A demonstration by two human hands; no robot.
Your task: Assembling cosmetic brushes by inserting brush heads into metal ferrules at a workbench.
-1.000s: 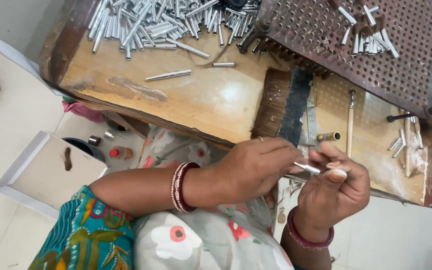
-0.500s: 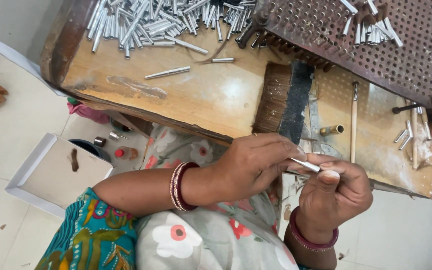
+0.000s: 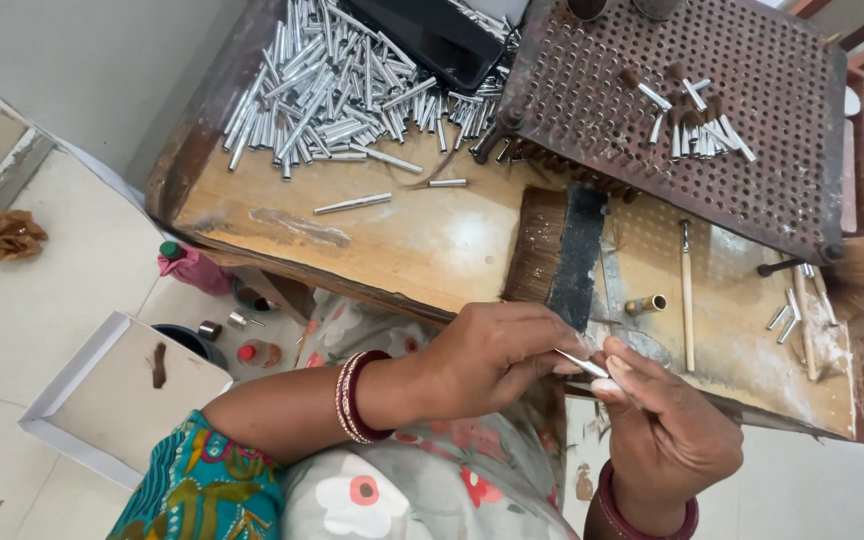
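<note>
Pale floor tiles run under a low wooden workbench (image 3: 422, 235), and from my remote seat I look straight down over it at both hands meeting near its front edge. My left hand (image 3: 497, 355) comes in from the left with red bangles (image 3: 355, 397) at the wrist, its fingertips pinched narrow around a small silver tube (image 3: 580, 363). My right hand (image 3: 667, 430) rises from below, thumb and forefinger closed on the other end of that same tube, so both hands hold it between them, just in front of the bench edge and over my lap. Beyond them lies a flat brush (image 3: 562, 255) with a dark band, a short brass ferrule (image 3: 645, 304) just beside it, and a thin wooden stick (image 3: 687, 295). A heap of silver tubes (image 3: 332, 85) covers the far left of the bench, and a rusty perforated rack (image 3: 692, 110) carries a few more tubes. I judge the step in hand to be fitting or working this one tube with the fingertips; the next move calls for a steady pinch and fine alignment, as the piece is thin and easily dropped.
</note>
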